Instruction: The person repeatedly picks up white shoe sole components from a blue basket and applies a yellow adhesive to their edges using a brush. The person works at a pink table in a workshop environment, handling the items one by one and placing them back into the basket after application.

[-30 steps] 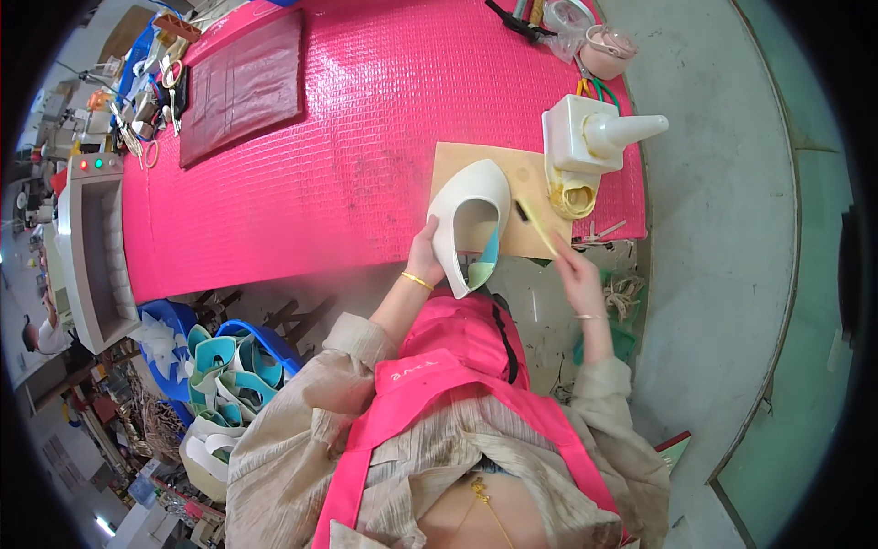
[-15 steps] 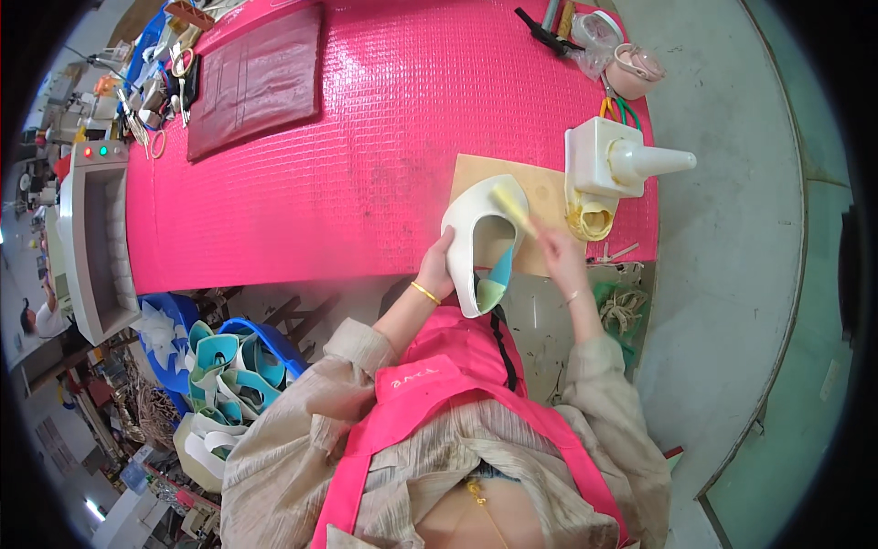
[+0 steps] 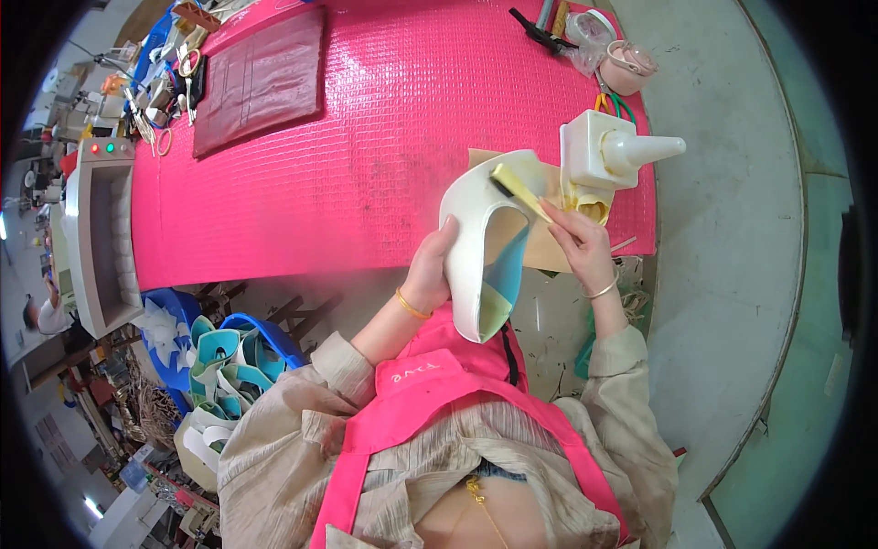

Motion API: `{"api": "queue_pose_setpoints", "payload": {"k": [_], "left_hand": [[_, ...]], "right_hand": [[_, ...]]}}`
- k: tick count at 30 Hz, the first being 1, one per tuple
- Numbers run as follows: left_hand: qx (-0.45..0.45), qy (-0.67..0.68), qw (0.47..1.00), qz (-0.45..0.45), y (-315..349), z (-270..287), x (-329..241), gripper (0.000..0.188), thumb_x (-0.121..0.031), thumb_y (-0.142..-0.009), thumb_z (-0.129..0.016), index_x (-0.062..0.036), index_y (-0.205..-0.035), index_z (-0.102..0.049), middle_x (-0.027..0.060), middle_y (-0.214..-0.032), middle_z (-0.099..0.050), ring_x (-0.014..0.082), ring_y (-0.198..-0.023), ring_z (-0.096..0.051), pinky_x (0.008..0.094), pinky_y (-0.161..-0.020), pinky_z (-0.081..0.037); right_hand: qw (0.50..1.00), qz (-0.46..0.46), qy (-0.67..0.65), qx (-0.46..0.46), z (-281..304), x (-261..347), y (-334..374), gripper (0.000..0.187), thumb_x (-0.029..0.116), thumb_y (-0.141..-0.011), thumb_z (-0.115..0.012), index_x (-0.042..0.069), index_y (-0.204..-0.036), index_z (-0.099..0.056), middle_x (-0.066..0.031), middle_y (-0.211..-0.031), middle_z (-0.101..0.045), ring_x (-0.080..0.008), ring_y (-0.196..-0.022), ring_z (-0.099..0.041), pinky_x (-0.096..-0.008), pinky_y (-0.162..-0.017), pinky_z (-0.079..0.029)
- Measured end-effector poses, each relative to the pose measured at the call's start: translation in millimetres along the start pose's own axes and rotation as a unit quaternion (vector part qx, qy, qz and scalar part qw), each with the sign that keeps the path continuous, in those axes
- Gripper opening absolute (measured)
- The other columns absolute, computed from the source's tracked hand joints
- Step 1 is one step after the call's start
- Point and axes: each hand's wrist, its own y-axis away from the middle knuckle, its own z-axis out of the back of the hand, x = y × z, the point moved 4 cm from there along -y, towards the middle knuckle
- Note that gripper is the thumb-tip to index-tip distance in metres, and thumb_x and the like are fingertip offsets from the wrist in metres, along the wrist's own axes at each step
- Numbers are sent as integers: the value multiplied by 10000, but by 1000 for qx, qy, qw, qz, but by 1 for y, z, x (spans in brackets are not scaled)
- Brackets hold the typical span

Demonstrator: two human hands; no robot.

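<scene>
I see the right hand (image 3: 585,247) pinching the yellow handle of a small brush (image 3: 519,190) between its thumb and fingers. The brush's dark bristles are at the toe part of a white shoe upper (image 3: 462,238), but I can't tell if they touch it. The left hand (image 3: 430,270) has hold of the upper's left side, thumb on top, and I can't see its other fingers well. Inside, the upper is blue and green.

The upper is near the right end of the pink table's (image 3: 393,137) near edge. Its toe is over the table and its back end sticks out past that edge, toward the person. Under it I see a tan board (image 3: 541,254).

Just beyond the right hand, by the table's right edge, is a white bottle (image 3: 594,151) with a cone spout pointing right. Farther up that edge are scissors (image 3: 613,105) with green and yellow handles, then a little pink pot (image 3: 626,69). A dark red mat (image 3: 261,87) lies near the far left corner. Off the near left corner, I see more shoe uppers (image 3: 242,366) piled by a blue tub (image 3: 274,339).
</scene>
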Motion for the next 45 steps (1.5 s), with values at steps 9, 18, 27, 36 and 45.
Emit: {"api": "queue_pose_setpoints", "payload": {"k": [9, 18, 27, 36, 45], "left_hand": [[-38, -136, 984, -107, 5, -34, -46, 460, -388, -884, -406, 45, -985, -522, 94, -857, -586, 147, -751, -572, 284, -659, -454], [-141, -250, 944, -163, -11, -38, -87, 572, -474, -872, -358, 63, -908, -552, 100, -777, -562, 140, -688, -527, 302, -623, -431], [88, -111, 988, -66, 43, -51, -80, 345, -252, -896, -416, 38, -1074, -469, 127, -1000, -561, 211, -898, -565, 336, -814, -439], [-7, 50, 991, -124, 42, -29, -80, 321, -145, -883, -436, 73, -1116, -405, 134, -1073, -509, 201, -976, -521, 332, -811, -431], [29, -89, 986, -140, 71, -43, -90, 297, -127, -854, -486, 28, -1105, -453, 97, -1068, -548, 170, -991, -533, 310, -829, -439]], "right_hand": [[981, 182, 60, 34, 25, 52, 4, 353, 115, -689, -619, 159, -1039, -614, -55, -557, -407, -195, -495, -462, -301, -473, -366], [947, 235, 219, -4, 29, 73, 19, 415, 151, -680, -614, 269, -1077, -577, -30, -572, -420, -186, -530, -508, -307, -453, -405], [979, 180, 91, -29, 31, 61, 40, 425, 114, -697, -611, 208, -1109, -571, -66, -547, -364, -203, -476, -448, -329, -452, -352], [961, 239, 132, -38, 14, 54, 59, 405, 112, -687, -608, 197, -1083, -592, -51, -547, -361, -207, -474, -429, -329, -443, -352], [978, 192, 48, -59, 1, 64, 54, 392, 72, -693, -619, 154, -1075, -597, -70, -551, -346, -213, -452, -402, -349, -440, -333]]}}
